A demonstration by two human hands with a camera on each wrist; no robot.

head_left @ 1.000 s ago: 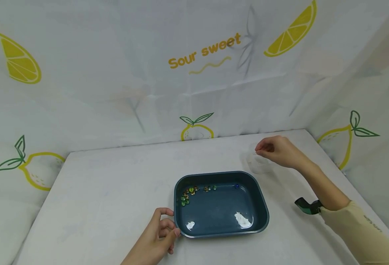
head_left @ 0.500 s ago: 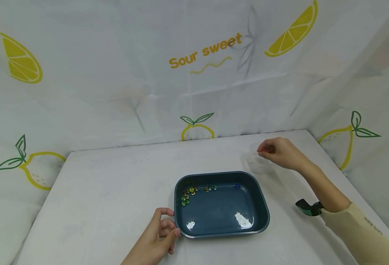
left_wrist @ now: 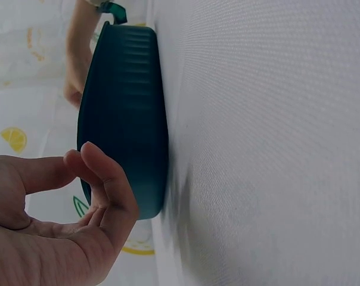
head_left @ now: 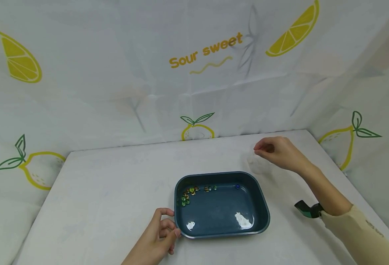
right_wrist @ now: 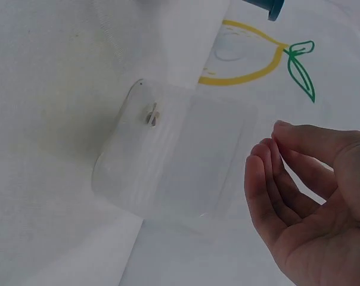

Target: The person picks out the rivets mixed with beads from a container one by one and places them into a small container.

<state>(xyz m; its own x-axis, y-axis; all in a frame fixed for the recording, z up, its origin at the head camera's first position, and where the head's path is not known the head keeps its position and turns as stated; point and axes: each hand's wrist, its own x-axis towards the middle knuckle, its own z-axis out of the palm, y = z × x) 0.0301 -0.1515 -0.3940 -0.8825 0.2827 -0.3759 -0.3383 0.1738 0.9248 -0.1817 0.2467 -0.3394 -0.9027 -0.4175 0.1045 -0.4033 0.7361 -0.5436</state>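
Observation:
My left hand point(head_left: 158, 235) is at the near left corner of a dark blue-green tray point(head_left: 220, 233), its curled fingers and thumb on the rim. Shiny green and amber beads point(head_left: 185, 199) lie along the tray's left and back inside, and a dark blue bead point(head_left: 237, 186) is near the back right. Beyond the tray stands a clear plastic box point(head_left: 260, 165); something small and brownish point(right_wrist: 152, 115) shows through its wall in the right wrist view. My right hand point(head_left: 280, 152) hovers above the box, thumb and fingertips together, nothing visible between them.
A white cloth covers the table point(head_left: 115, 191), and a white curtain point(head_left: 98, 92) with lemon prints hangs behind and at the sides. A black and green band point(head_left: 308, 209) is on the right forearm, beside a beige sleeve point(head_left: 360, 232).
The right hand shifted slightly to the right and then back left above the clear box. The left hand and the tray stay as they were.

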